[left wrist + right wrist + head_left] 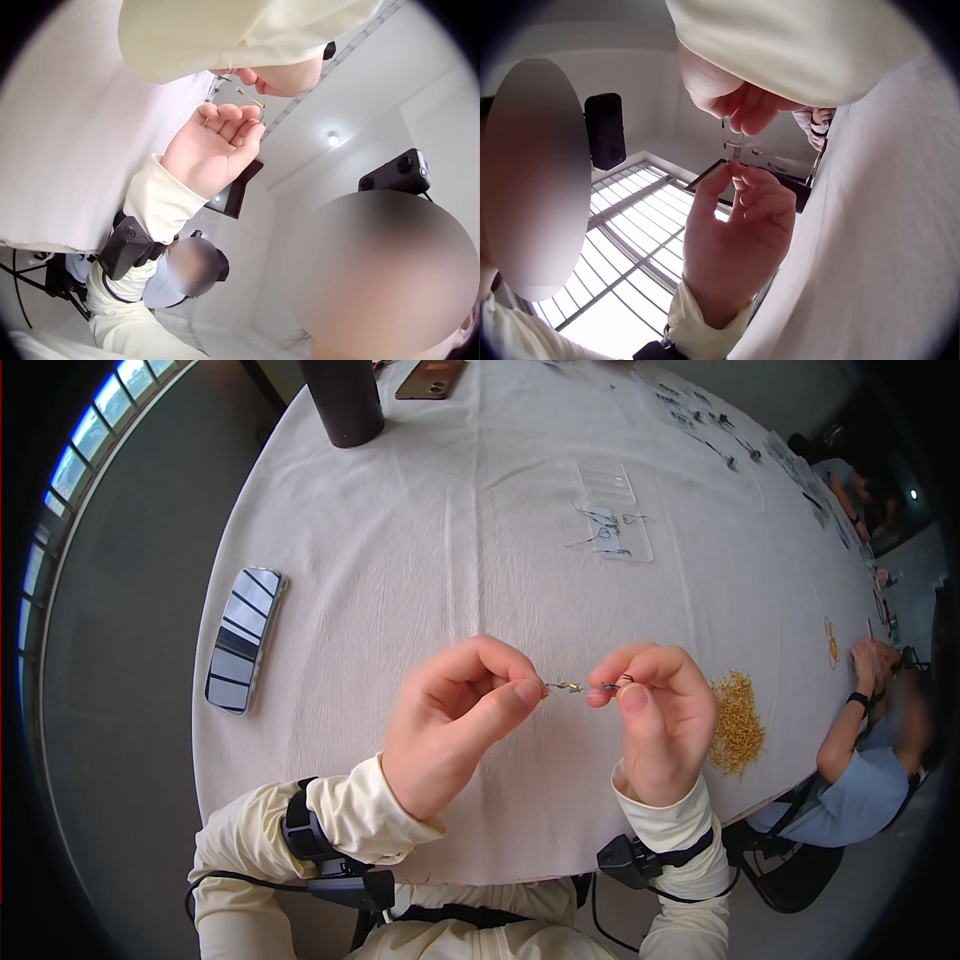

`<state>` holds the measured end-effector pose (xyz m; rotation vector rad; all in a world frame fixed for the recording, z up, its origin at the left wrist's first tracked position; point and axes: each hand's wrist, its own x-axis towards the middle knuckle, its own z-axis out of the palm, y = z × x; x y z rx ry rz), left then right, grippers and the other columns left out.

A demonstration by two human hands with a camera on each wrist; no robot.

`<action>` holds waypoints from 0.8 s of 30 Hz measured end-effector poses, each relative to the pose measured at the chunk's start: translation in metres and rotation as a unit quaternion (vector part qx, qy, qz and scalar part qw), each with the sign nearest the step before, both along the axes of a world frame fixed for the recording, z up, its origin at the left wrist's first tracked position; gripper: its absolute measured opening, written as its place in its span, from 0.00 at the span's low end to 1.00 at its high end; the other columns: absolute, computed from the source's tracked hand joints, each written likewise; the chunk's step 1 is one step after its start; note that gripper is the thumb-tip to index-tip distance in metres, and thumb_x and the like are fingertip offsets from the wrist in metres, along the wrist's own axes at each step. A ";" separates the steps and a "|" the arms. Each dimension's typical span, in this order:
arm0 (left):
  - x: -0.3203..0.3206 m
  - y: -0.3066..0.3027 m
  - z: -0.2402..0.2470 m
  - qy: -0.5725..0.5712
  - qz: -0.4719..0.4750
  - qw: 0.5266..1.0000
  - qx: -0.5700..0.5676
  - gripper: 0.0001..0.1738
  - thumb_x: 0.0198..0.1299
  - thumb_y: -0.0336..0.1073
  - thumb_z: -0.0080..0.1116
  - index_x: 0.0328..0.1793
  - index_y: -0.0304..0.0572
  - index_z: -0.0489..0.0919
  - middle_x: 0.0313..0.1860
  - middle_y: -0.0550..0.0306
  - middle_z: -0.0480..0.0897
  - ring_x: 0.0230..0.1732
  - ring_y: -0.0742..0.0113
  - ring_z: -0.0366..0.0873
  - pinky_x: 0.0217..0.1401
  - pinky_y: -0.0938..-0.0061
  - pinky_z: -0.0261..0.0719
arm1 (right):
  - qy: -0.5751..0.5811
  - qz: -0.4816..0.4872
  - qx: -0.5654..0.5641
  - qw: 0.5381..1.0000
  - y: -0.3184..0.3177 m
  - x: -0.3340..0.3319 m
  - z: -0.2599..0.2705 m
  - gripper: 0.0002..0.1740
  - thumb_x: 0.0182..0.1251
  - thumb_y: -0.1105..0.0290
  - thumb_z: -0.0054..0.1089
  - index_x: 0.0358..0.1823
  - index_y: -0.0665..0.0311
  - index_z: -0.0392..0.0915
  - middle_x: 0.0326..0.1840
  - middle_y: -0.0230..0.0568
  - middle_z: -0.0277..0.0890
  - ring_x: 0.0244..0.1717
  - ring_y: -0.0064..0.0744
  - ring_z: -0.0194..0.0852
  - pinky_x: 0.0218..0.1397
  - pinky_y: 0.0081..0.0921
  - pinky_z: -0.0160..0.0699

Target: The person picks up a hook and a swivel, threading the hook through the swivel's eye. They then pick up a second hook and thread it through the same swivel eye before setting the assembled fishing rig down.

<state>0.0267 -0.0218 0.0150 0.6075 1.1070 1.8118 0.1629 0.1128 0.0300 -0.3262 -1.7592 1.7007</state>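
In the head view my left hand (450,715) pinches one end of a small gold-coloured metal connector (567,686) between thumb and index finger. Facing it, my right hand (665,710) pinches a dark curved wire piece (626,679), hook-like in shape, between thumb and fingers. The two pieces lie nearly in line between the hands, above the table. From the left wrist, the connector (250,99) shows a round eye at one end, close to the right fingertips. Both pieces are partly hidden by the fingers.
A pile of small gold pieces (738,725) lies right of my right hand. Ahead is a clear plastic box (610,485) with dark wire pieces. A phone (243,640) lies left, a dark cylinder (343,400) stands at the back. Another person (850,780) sits at the right.
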 end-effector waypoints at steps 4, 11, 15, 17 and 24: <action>0.005 0.001 -0.002 -0.004 -0.004 1.000 -0.010 0.03 0.67 0.30 0.56 0.41 0.39 0.77 0.39 0.60 0.76 0.31 0.77 0.65 0.36 0.80 0.65 | 0.001 -0.012 -0.013 1.000 -0.001 0.000 0.000 0.05 0.71 0.75 0.56 0.43 0.69 0.72 0.42 0.47 0.81 0.39 0.26 0.78 0.48 0.25 0.80; 0.006 0.003 0.009 -0.021 0.025 0.999 -0.026 0.03 0.67 0.29 0.55 0.42 0.38 0.79 0.35 0.62 0.77 0.31 0.78 0.66 0.37 0.79 0.65 | 0.019 0.005 -0.010 1.000 -0.001 -0.002 -0.005 0.06 0.73 0.74 0.53 0.45 0.68 0.68 0.43 0.48 0.81 0.41 0.28 0.78 0.50 0.27 0.80; 0.005 0.005 0.012 -0.063 0.022 0.998 -0.007 0.03 0.67 0.29 0.55 0.41 0.38 0.79 0.33 0.63 0.76 0.31 0.78 0.66 0.37 0.78 0.65 | 0.027 0.002 0.001 1.000 -0.003 -0.004 -0.004 0.06 0.75 0.74 0.50 0.47 0.67 0.66 0.43 0.49 0.80 0.42 0.29 0.78 0.50 0.28 0.80; 0.007 0.007 0.013 -0.090 0.019 0.996 -0.014 0.03 0.67 0.29 0.54 0.40 0.38 0.78 0.32 0.64 0.75 0.31 0.78 0.66 0.37 0.79 0.65 | 0.036 -0.005 0.019 0.999 -0.003 -0.004 -0.005 0.06 0.75 0.74 0.50 0.47 0.67 0.65 0.43 0.49 0.80 0.42 0.30 0.78 0.51 0.29 0.80; 0.006 0.005 0.006 -0.061 0.013 0.998 -0.022 0.06 0.69 0.34 0.56 0.41 0.40 0.78 0.31 0.67 0.76 0.31 0.81 0.65 0.35 0.82 0.65 | 0.027 -0.025 0.131 0.991 -0.005 -0.002 -0.002 0.05 0.75 0.78 0.47 0.48 0.68 0.64 0.43 0.52 0.79 0.42 0.32 0.80 0.53 0.31 0.81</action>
